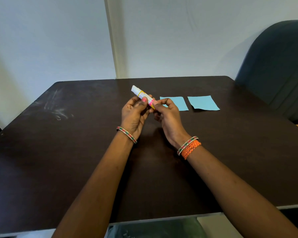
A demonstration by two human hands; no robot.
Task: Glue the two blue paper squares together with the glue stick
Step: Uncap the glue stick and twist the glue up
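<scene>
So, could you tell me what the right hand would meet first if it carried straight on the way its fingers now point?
Probably the glue stick it already pinches, then the left hand holding the same stick; depth is hard to judge here.

Dark brown tabletop [62, 152], matte, with rounded far corners; pale chalky scuff marks [56, 107] toward its far left. Behind it a plain pale grey-white wall [170, 35], split by a cream vertical strip [112, 40] that runs down to the tabletop's far edge. Light soft and even, warmer on the wall's left part. At far right, the rounded back of a dark blue-grey upholstered chair [280, 62]. A white edge band [165, 219] shows along the tabletop's near side.
</scene>
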